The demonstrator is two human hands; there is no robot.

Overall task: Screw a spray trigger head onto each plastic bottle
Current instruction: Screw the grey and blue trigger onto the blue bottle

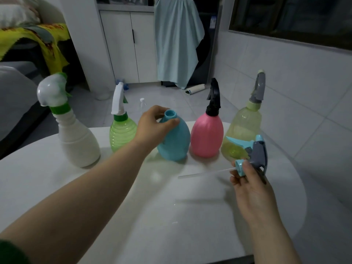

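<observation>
Your left hand [152, 128] grips the blue bottle [177, 141], your right hand [251, 187] pinches the head [255, 151] right of it; tube [202, 173] lies sideways, may miss the neck [170, 113] and buckle.

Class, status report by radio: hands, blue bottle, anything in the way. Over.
Left hand grips blue bottle below open neck. Right hand holds grey-blue trigger head, tube pointing left. Pink bottle close on the right-hand side.
</observation>
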